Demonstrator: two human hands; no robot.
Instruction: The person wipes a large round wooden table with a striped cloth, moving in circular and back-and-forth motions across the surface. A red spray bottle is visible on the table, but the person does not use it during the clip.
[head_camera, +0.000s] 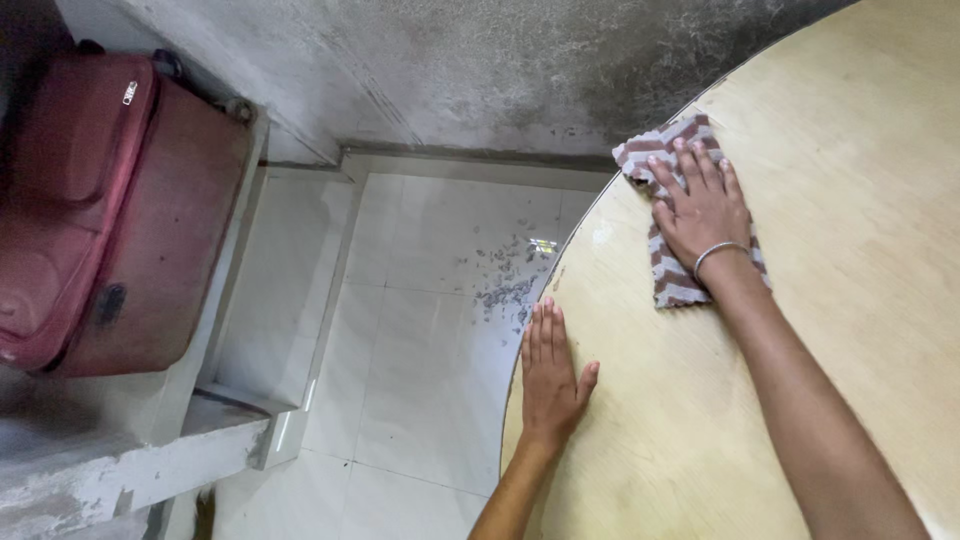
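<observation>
My right hand (700, 205) lies flat, fingers together, pressing a brown-and-white striped cloth (672, 275) onto a round light wooden table (850, 330) close to its far left rim. A thin silver bangle sits on that wrist. My left hand (550, 375) rests flat, palm down, on the table's edge nearer to me, fingers extended and holding nothing. Most of the cloth is covered by the right hand; its ends stick out above and below.
White floor tiles (420, 330) lie left of the table, with a patch of grey specks near the rim. A dark red suitcase (100, 200) stands on a white ledge at the left. A stained grey wall (500, 70) runs along the top.
</observation>
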